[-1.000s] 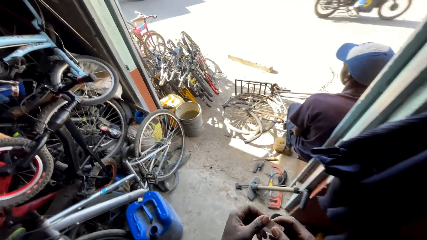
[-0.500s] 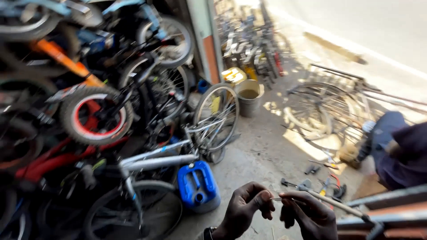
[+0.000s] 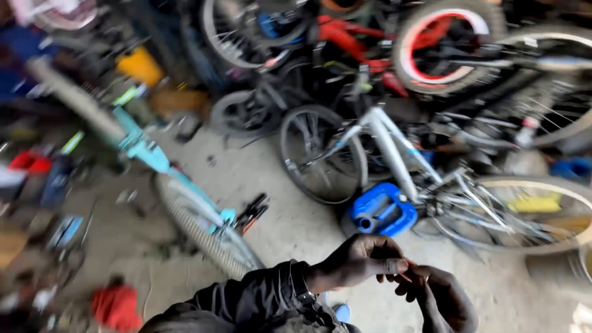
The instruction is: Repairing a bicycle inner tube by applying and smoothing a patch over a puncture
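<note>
Fingers [image 3: 394, 266] of the left hand [image 3: 361, 262] were curled in, tips pinched together right against the fingers of the right hand [image 3: 441, 296], so both hands met low in the shot. Whatever they were pinching was too small and blurry to make out, honestly can't tell if anything was in there at all. Right hand was bent over with its fingertips pushed up into the left ones, touching. Left wrist came out of a dark jacket sleeve [image 3: 253, 299] running off behind the fingers toward the bottom edge.

Just past the fingertips, on the concrete floor [image 3: 283, 216], sat a blue plastic jerrycan [image 3: 382, 209], lying near the base of a white-framed bike [image 3: 388, 148]. That bike's front wheel [image 3: 320, 154] stood a bit further beyond and to the left of the fingers. Off to the left of the hands a light blue bike [image 3: 142, 148] lay tilted, its tyre [image 3: 203, 228] coming down close beside the sleeve. Something like black pliers with a red handle [image 3: 250, 213] lay by that tyre, though it was pretty smeared.

Well beyond the fingers, a heap of bikes, including a red and white tyre [image 3: 444, 43]. Far left and behind the fingers, a red cloth lump [image 3: 117, 305] on the floor.
</note>
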